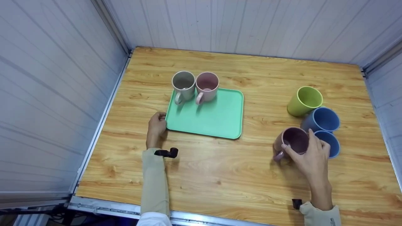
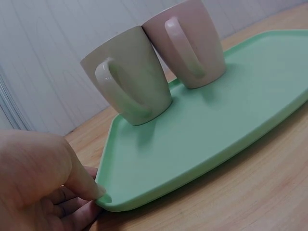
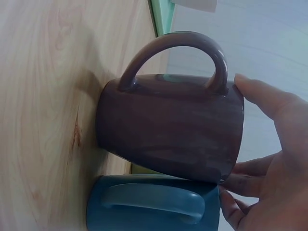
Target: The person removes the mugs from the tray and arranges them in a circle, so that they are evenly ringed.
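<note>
Head view: a desk (image 1: 213, 175) bears a green tray (image 1: 220, 116) on which a grey mug (image 1: 187, 93) and a pink mug (image 1: 210, 95) stand side by side at the far left, handles toward the person. Work on the tray appears partway: these two mugs are placed, while a purple mug (image 1: 293, 138) is off the tray, in the right hand (image 1: 314, 157), well to the tray's right. A yellow-green cup (image 1: 304, 100), a far blue cup (image 1: 326, 119) and a near blue mug (image 1: 329, 142) also stand off the tray; whether they count as work left cannot be told.

Pose: the left forearm reaches forward, and the left hand (image 1: 156, 125) pinches the tray's near left corner, thumb on the rim and fingers curled below it. The right forearm enters from the near right; its hand grips the purple mug by the rim, thumb beside the handle, fingers on the side facing the near blue mug. Whether the purple mug's base touches the desk cannot be told.
</note>
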Demonstrator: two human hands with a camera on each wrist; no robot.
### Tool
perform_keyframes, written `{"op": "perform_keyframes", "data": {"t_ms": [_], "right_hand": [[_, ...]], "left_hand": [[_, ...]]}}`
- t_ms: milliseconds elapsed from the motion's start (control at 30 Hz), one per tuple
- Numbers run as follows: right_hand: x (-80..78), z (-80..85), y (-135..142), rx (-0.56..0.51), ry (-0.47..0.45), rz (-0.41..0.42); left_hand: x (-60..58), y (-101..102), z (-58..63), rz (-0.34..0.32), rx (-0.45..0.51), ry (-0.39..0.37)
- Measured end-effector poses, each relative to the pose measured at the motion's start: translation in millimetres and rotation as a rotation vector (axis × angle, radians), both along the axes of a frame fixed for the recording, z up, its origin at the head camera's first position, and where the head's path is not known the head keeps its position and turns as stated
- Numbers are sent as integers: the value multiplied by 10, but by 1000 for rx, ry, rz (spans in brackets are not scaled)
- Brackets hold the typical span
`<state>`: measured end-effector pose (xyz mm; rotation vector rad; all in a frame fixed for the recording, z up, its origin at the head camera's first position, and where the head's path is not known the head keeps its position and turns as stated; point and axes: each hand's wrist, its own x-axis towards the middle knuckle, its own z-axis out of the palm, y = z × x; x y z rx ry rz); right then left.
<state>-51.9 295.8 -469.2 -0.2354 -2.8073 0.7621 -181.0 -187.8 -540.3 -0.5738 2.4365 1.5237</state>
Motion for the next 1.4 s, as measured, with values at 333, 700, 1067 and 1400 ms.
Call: {"op": "perform_keyframes", "data": {"t_ms": [333,700,1067,1400], "right_hand": [[11,23,-11,22,5,26],[-77,307,-171,-64,1,22],[-439,510,-624,-151,180,157],[-809,557,-1050,-339,177,285]], "left_hand": [[-24,-5,-4,-3,-18,7],[-26,12,-2,-2,-25,18],[-17,10,-6,12,-22,17],[-11,20,-8,35,-2,16]]}}
